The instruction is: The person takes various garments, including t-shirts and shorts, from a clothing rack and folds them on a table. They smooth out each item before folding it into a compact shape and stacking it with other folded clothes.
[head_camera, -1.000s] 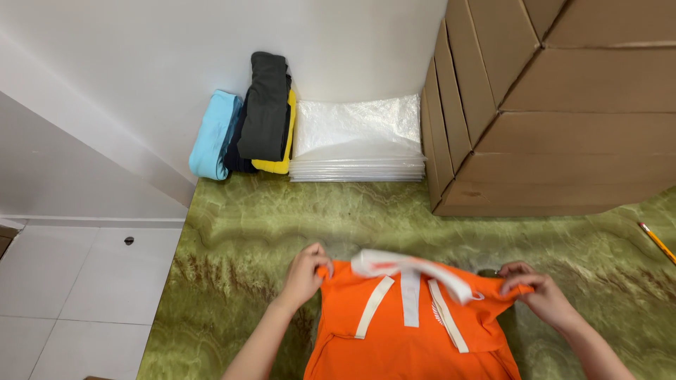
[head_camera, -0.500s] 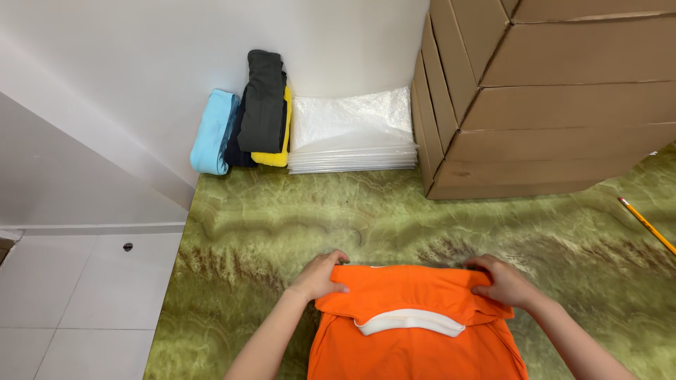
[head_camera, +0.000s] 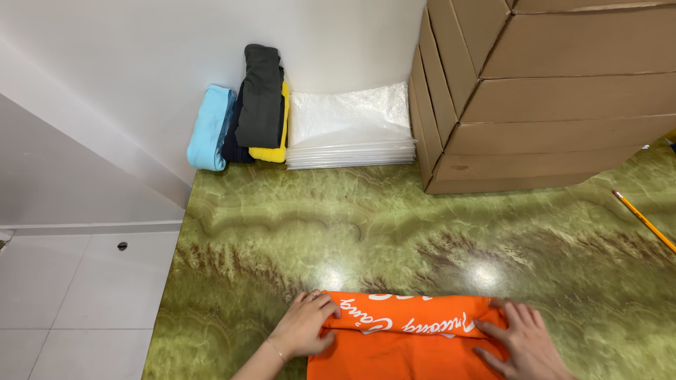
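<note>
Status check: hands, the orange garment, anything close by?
Left hand and right hand flat on folded orange garment, one at each end. Green marble table around it bare.

Left hand (head_camera: 306, 327) curled, right hand (head_camera: 521, 343) flat with fingers (head_camera: 493, 329) spread, both palms down.

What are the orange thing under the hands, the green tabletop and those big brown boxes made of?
The orange garment looks like soft matte fabric: it folds and creases. The tabletop seems polished stone, or an imitation: wavy veins, glossy light spots. The boxes look like plain matte cardboard, with seams and flaps showing.
</note>
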